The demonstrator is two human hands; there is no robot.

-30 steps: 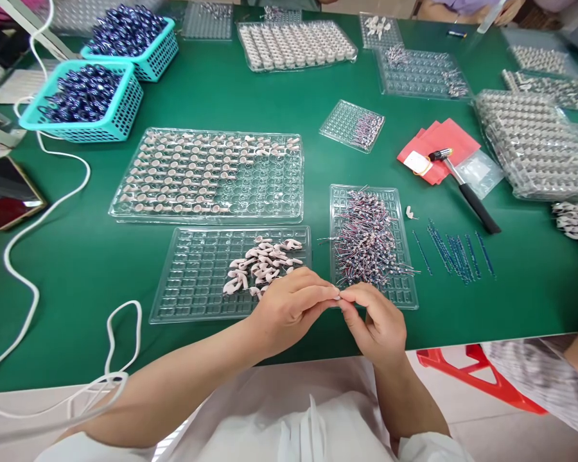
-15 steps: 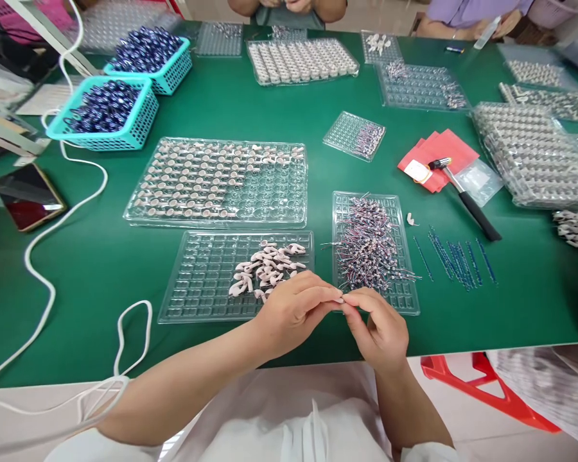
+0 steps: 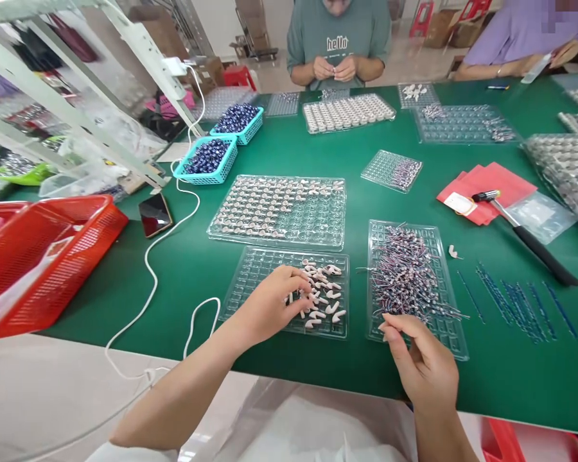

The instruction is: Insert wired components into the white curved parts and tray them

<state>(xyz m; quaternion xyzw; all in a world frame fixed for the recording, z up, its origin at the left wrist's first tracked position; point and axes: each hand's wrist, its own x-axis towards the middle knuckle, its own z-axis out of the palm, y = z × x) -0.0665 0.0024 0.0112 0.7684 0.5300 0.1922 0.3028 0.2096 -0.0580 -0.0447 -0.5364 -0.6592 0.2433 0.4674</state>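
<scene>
My left hand [image 3: 272, 301] hovers over a clear blister tray [image 3: 248, 292], at the edge of a loose heap of pale earbud shells [image 3: 320, 282]. Its fingers are curved and apart from the thumb, with nothing visible held between them. To the right, my right hand [image 3: 426, 366] is closed in a pinch at the near edge of another clear tray [image 3: 455, 343]. What the fingertips hold, if anything, is too small to make out. That tray bears a pile of small parts with thin coloured wires [image 3: 404, 269]. Farther back, a larger tray [image 3: 318, 221] carries rows of pale shells.
Two turquoise baskets [image 3: 228, 167] of dark blue parts stand back left, near a phone [image 3: 155, 215] and a white cable [image 3: 147, 263]. A red basket [image 3: 72, 256] is at left. At right lie a hammer [image 3: 534, 247], red bags [image 3: 491, 186] and blue strips [image 3: 515, 301]. Co-workers sit opposite.
My hands were together at the wired-parts tray and have parted. The left moved left to the shells; the right stays pinched near the wired parts. The view has swung left and up.
</scene>
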